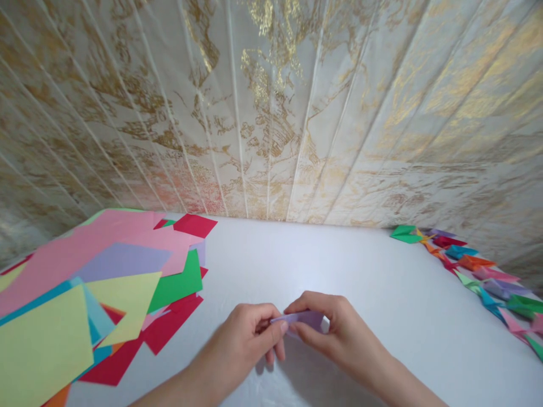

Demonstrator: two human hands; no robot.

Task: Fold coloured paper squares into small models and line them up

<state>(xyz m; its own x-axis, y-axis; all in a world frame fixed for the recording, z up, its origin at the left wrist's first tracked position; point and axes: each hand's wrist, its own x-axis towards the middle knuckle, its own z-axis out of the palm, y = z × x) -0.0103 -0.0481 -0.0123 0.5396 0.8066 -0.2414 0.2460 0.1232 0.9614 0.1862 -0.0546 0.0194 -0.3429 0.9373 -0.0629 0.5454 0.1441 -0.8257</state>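
Observation:
A small lilac folded paper (306, 320) is held between both hands just above the white table (297, 254). My left hand (250, 333) pinches its left end with thumb and fingers curled. On the other side, my right hand (335, 330) grips its right end between thumb and forefinger. Most of the paper is hidden behind the fingers.
A loose heap of coloured paper sheets (106, 282) in pink, yellow, green, red, blue and lilac covers the table's left side. A row of several folded paper pieces (475, 265) runs along the right edge. A cream and gold patterned wall (271, 113) stands right behind the table.

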